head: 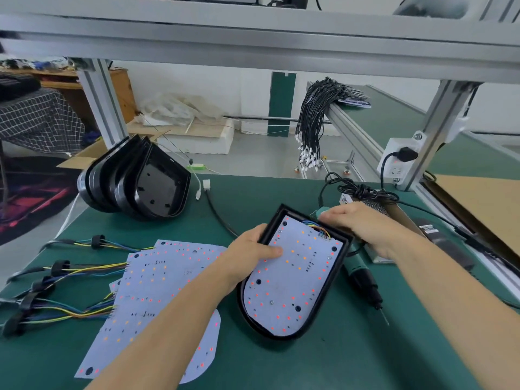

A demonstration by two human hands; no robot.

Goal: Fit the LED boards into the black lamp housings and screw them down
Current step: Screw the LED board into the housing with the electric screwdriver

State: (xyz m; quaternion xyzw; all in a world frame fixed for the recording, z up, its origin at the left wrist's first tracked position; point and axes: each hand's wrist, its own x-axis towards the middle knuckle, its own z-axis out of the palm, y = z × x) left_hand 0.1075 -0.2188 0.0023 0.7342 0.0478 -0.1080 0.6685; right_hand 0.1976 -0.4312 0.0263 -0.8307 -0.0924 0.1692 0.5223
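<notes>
Nearest, on the green bench mat [323, 370], a fanned pile of loose white LED boards [152, 299] lies flat at left, their multicoloured wire leads [64, 291] trailing off toward the left edge. Just right of the pile sits a black D-shaped plastic lamp housing [336, 280] with one white LED board [292, 280] seated inside it, red and orange LEDs facing up. The left hand [250, 254] grasps the housing's left rim, thumb pressed flat on the board's surface. The right hand [365, 226] is beyond the housing's far right corner, fingers curled over something there; what it grips cannot be told. A green-and-black electric screwdriver [363, 274] lies on the mat just beside the housing's right wall, bit pointing toward the viewer. Farther back left, a nested stack of empty black lamp housings [135, 181] stands on edge. Beyond the bench edge, a bundle of black cables [312, 116] hangs over an aluminium rail [354, 130], and a white power socket [398, 159] is mounted on the frame at right.
</notes>
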